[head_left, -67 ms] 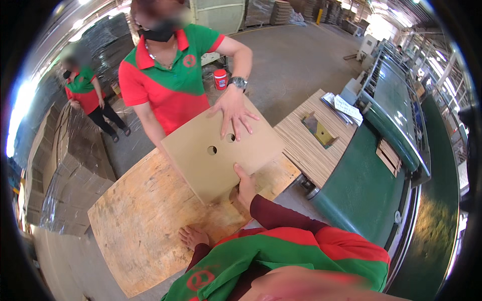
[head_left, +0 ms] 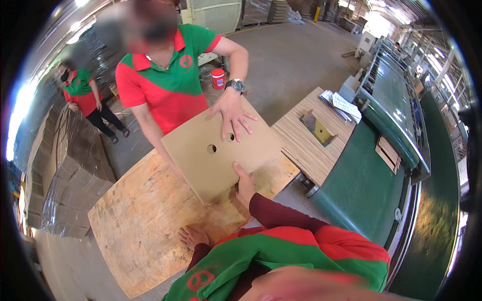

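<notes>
A flat brown cardboard piece [head_left: 201,170] with two round holes is tilted above the wooden table. My right hand [head_left: 244,186] grips its near right edge, thumb on top and fingers hidden beneath. Flat on the tabletop, left of my body, lies my left hand [head_left: 193,237], fingers spread and holding nothing. Across from me, a co-worker's hand [head_left: 232,116] is spread over the cardboard's upper face beside one hole. The same person's other arm reaches to its left edge, that hand being hidden.
The worn wooden table [head_left: 135,220] lies under the cardboard. To the right are a striped board [head_left: 301,145] bearing a small yellow-green bracket [head_left: 319,129], and a machine's green conveyor belt [head_left: 351,185]. Wrapped cardboard stacks [head_left: 75,170] and another person stand at left.
The co-worker's head and upper body have shifted slightly to the left. Both my hands and the cardboard stay almost in place.
</notes>
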{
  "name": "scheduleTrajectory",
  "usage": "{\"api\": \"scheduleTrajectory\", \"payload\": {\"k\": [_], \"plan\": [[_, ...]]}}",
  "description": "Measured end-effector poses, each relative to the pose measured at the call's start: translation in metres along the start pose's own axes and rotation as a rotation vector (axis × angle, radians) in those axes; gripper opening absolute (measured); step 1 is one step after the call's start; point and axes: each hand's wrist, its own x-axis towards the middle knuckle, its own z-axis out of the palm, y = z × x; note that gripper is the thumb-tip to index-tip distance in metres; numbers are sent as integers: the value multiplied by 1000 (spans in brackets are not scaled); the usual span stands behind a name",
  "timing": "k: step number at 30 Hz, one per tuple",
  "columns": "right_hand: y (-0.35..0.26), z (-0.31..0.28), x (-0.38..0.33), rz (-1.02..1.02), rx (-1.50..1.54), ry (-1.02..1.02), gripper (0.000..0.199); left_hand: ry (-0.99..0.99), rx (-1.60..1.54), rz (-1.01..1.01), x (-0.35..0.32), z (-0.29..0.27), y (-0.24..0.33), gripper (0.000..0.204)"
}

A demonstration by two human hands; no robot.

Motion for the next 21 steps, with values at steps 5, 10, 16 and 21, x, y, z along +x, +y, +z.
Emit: {"api": "scheduleTrajectory", "payload": {"k": [5,10,16,21], "plan": [[-21,-13,17,357,-87,-47,67,35,41,6,0,1,1,45],[-68,-11,32,479,-15,-4,77,67,83,32,6,20,-13,47],[-109,-19,24,476,-168,-222,78,185,-109,-15,1,58,-6,56],[-107,-106,9,520,-238,-383,46,-67,-231,469,-44,91,88,68]]}}
